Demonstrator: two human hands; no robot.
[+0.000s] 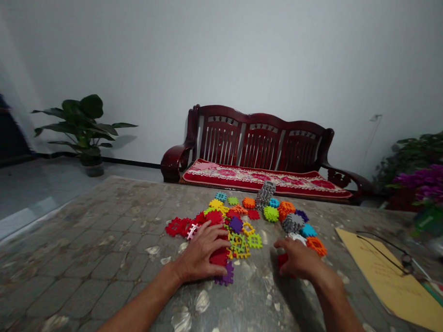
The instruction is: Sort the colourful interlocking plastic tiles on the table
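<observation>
My left hand lies over the near left side of a pile of toothed plastic building blocks, its fingers spread and curved. Under those fingers shows a red block, and a purple block lies beside the thumb. Further right, my right hand is closed around a red block at the table surface, partly hidden by the fingers. Between the hands are yellow-green blocks and a dark purple block. Just beyond my right hand sit a white block and an orange block.
A tall grey stack of blocks stands at the back of the pile. Yellow paper with glasses on it lies at the right. Behind the patterned table is a wooden bench; purple flowers stand far right.
</observation>
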